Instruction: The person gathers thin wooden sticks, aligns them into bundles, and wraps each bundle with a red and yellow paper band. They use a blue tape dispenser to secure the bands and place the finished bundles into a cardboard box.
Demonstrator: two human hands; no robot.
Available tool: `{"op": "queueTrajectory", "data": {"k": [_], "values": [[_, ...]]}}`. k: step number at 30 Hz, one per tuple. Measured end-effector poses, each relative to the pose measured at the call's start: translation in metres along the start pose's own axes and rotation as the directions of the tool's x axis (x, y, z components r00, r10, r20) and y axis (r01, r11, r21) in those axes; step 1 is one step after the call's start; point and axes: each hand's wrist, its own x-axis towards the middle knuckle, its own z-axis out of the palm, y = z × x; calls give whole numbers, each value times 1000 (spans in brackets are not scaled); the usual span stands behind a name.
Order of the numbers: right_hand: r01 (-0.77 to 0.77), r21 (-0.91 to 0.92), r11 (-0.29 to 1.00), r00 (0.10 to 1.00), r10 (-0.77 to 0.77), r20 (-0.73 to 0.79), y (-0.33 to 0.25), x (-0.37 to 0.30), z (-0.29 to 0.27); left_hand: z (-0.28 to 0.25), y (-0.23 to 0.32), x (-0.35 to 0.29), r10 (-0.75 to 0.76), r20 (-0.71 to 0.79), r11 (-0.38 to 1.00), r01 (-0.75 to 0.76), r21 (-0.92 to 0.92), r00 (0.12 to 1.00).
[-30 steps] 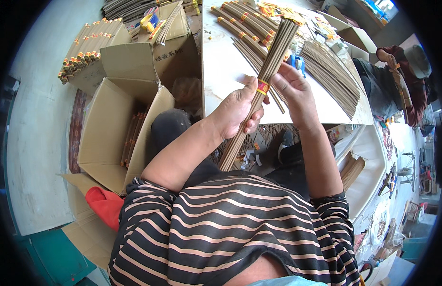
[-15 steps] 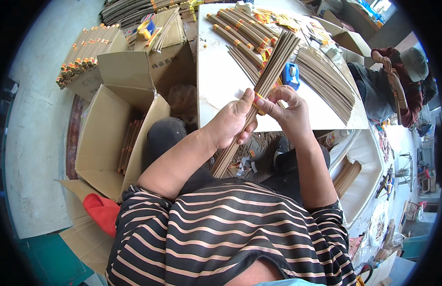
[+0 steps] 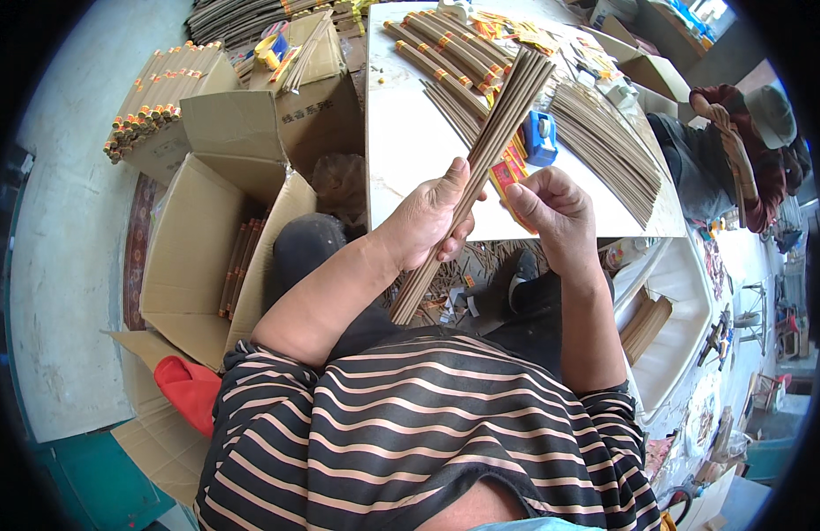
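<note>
My left hand (image 3: 430,215) is closed around a slanting bundle of thin brown incense sticks (image 3: 503,119), thumb on top. The bundle's upper end reaches over the white table and its lower end points toward my lap. Just right of it, my right hand (image 3: 556,212) pinches a red and yellow paper label (image 3: 509,188), apart from the sticks. More red and yellow labels lie behind it, partly hidden by the bundle. Close beyond the right hand stands a blue tape dispenser (image 3: 541,139). Loose incense sticks (image 3: 605,150) are spread to its right.
Banded incense bundles (image 3: 445,49) lie at the far side of the white table (image 3: 397,133). An open cardboard box (image 3: 184,257) with bundles inside stands at left, near another stack of bundles (image 3: 162,97). At right are a white bin (image 3: 680,327) and another person (image 3: 737,159) holding sticks.
My right hand has moved right and slightly down, away from the bundle. The red and yellow label that was against the sticks is now beside them. The left hand keeps its grip.
</note>
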Motion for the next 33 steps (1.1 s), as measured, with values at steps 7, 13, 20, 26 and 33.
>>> {"op": "queueTrajectory", "data": {"k": [7, 13, 20, 26, 33], "values": [[-178, -116, 977, 978, 163, -131, 33, 35, -2, -7, 5, -7, -4, -38, 999, 5, 33, 999], [-56, -762, 645, 989, -66, -129, 136, 86, -12, -7, 1, -8, -44, -45, 994, 48, 96, 998], [-60, 712, 700, 998, 41, 44, 45, 60, 18, -16, -4, -8, -73, -42, 995, 76, 61, 996], [-54, 768, 639, 991, 127, -35, 10, 52, 38, 4, -11, -3, -90, 55, 989, 83, 122, 994], [-2, 708, 706, 964, 189, -186, -3, 37, 45, 13, -7, -8, -54, 45, 962, 40, 271, 998]]}}
